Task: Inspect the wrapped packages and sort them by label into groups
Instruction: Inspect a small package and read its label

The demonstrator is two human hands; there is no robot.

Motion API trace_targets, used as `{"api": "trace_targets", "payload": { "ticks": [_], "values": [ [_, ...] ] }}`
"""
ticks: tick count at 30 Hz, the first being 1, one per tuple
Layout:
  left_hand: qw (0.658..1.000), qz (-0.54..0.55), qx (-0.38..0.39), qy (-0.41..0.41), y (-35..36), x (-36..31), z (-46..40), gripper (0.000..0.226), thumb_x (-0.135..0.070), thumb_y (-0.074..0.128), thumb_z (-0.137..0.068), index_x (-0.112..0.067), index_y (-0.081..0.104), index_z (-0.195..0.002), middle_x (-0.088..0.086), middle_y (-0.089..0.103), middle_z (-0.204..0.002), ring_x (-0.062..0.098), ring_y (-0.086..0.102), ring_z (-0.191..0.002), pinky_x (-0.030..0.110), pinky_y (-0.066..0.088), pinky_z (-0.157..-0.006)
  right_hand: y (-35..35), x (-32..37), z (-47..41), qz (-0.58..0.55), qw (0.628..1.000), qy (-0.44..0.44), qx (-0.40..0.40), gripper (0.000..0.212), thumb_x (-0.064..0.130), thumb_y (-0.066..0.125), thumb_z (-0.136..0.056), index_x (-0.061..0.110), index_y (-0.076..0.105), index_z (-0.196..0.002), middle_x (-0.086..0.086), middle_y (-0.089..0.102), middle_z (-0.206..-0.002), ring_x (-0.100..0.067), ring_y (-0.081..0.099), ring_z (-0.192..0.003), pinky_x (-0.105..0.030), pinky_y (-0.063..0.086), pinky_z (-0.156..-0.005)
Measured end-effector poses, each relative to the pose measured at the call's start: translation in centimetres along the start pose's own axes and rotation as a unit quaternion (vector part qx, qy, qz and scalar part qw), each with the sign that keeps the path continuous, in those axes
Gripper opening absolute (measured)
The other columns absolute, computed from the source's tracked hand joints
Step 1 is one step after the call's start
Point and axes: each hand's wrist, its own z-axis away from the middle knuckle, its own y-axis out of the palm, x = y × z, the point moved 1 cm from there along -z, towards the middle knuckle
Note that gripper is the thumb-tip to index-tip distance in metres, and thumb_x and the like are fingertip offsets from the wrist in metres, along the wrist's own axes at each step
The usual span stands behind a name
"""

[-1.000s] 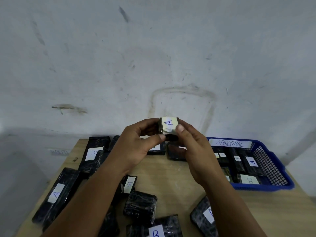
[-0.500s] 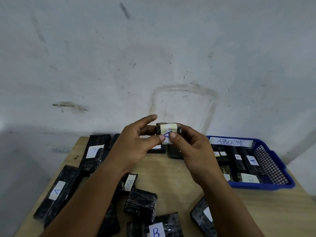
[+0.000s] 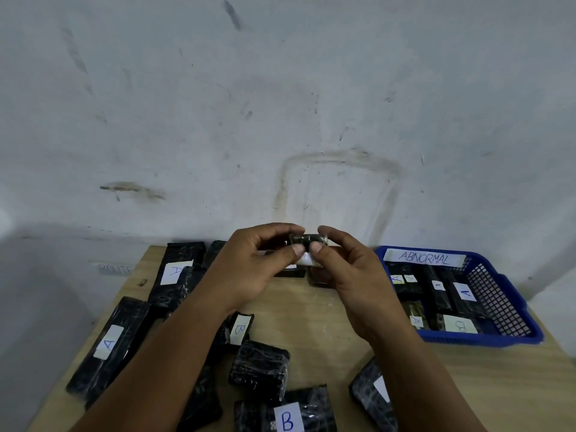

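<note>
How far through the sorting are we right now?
Partly done: several labelled packs already sit in the blue ABNORMAL basket, and two A packs lie at the table's left. In hand: the left hand and right hand pinch one small package. Left: B packs and others scattered near.

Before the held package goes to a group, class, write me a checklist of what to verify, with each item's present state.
1. Small package gripped by both the left hand and the right hand: ok.
2. Its label readable: not ok, white label faces down behind the thumbs.
3. Blue basket marked ABNORMAL within reach: ok.
4. A-labelled long package group at left visible: ok.
5. B-labelled package near front visible: ok.
6. Wrap damage on held package: cannot tell.
</note>
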Motion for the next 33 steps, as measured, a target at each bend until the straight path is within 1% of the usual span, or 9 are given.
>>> {"api": "trace_targets", "payload": {
  "ticks": [3, 6, 11, 14, 17, 21, 26, 29, 33],
  "values": [
    [1.0, 0.004, -0.009, 0.004, 0.1, -0.1, 0.1, 0.025, -0.01, 0.075, -0.09, -0.027, 0.077, -0.109, -0.006, 0.079, -0.104, 0.009, 0.073, -0.104, 0.036, 0.055, -0.101, 0.1, 0.2, 0.2, 0.016, 1.0, -0.022, 0.003, 0.046, 0.018, 0.073, -0.094, 0.022, 0.061, -0.138, -0.003, 0.079, -0.096, -0.012, 0.076, -0.097, -0.031, 0.056, -0.09],
    [0.999, 0.028, -0.003, -0.016, -0.1, -0.1, 0.1, 0.036, -0.012, 0.076, -0.089, -0.029, 0.072, -0.12, -0.01, 0.077, -0.112, 0.004, 0.07, -0.109, 0.033, 0.053, -0.104, -0.2, 0.4, 0.3, 0.005, 0.999, -0.031, 0.031, 0.062, 0.022, 0.077, -0.087, 0.024, 0.055, -0.144, 0.002, 0.08, -0.105, -0.012, 0.075, -0.104, -0.025, 0.059, -0.088],
    [1.0, -0.009, -0.02, -0.002, -0.2, 0.0, 0.0, 0.058, -0.017, 0.082, -0.082, -0.032, 0.064, -0.134, -0.013, 0.075, -0.117, -0.005, 0.067, -0.108, 0.024, 0.052, -0.098, -0.4, 0.3, 0.2, -0.027, 0.999, 0.017, 0.039, 0.085, 0.045, 0.079, -0.073, 0.029, 0.047, -0.15, 0.002, 0.079, -0.115, -0.016, 0.074, -0.11, -0.037, 0.059, -0.093],
    [0.998, -0.045, -0.027, 0.018, -0.1, 0.3, 0.2, 0.072, -0.011, 0.086, -0.077, -0.034, 0.059, -0.139, -0.011, 0.072, -0.115, -0.008, 0.064, -0.089, 0.018, 0.052, -0.087, 0.0, 0.1, 0.2, -0.054, 0.996, 0.06, 0.04, 0.07, 0.048, 0.078, -0.077, 0.019, 0.062, -0.138, -0.013, 0.077, -0.116, -0.018, 0.075, -0.099, -0.038, 0.06, -0.09],
    [0.999, -0.032, 0.014, 0.028, 0.0, 0.7, 0.3, 0.063, -0.013, 0.086, -0.079, -0.034, 0.064, -0.134, -0.008, 0.073, -0.118, 0.004, 0.069, -0.102, 0.024, 0.055, -0.092, 0.0, -0.2, 0.2, -0.049, 0.998, 0.039, 0.024, 0.037, 0.016, 0.072, -0.095, 0.016, 0.066, -0.131, -0.011, 0.079, -0.106, -0.02, 0.074, -0.094, -0.034, 0.06, -0.089],
    [0.999, 0.003, -0.048, 0.019, 0.4, 0.8, 0.1, 0.025, -0.008, 0.075, -0.09, -0.026, 0.075, -0.108, -0.006, 0.078, -0.101, 0.008, 0.073, -0.098, 0.022, 0.055, -0.086, 0.1, -0.4, -0.1, -0.023, 0.999, 0.016, -0.016, 0.052, 0.011, 0.077, -0.092, 0.023, 0.058, -0.139, -0.005, 0.079, -0.096, -0.016, 0.074, -0.088, -0.042, 0.056, -0.094],
    [0.99, 0.097, -0.106, 0.004, 1.9, 1.8, 0.5, 0.019, 0.005, 0.073, -0.087, -0.013, 0.068, -0.092, -0.003, 0.077, -0.086, 0.009, 0.073, -0.085, 0.019, 0.056, -0.075, 0.8, -0.2, 0.3, -0.06, 0.998, 0.019, -0.027, 0.057, 0.038, 0.078, -0.08, 0.021, 0.065, -0.132, -0.005, 0.08, -0.107, -0.017, 0.075, -0.1, -0.04, 0.057, -0.093],
    [0.987, 0.136, -0.089, -0.009, 2.4, 2.0, 0.8, 0.012, 0.002, 0.072, -0.089, -0.007, 0.067, -0.094, -0.005, 0.076, -0.087, 0.009, 0.073, -0.087, 0.021, 0.057, -0.077, 0.4, 0.1, 0.6, -0.063, 0.998, -0.009, 0.028, 0.033, 0.024, 0.069, -0.094, 0.017, 0.072, -0.126, -0.004, 0.079, -0.113, -0.016, 0.075, -0.103, -0.026, 0.057, -0.081],
    [0.985, 0.153, -0.045, -0.062, 2.0, 1.7, 0.4, 0.028, -0.031, 0.067, -0.09, -0.018, 0.073, -0.114, -0.003, 0.078, -0.107, 0.011, 0.073, -0.102, 0.025, 0.057, -0.082, -0.3, -0.2, 0.3, -0.009, 0.997, -0.046, 0.059, 0.036, 0.008, 0.069, -0.096, 0.021, 0.07, -0.129, -0.003, 0.078, -0.118, -0.018, 0.072, -0.112, -0.026, 0.055, -0.086]
  ]
}}
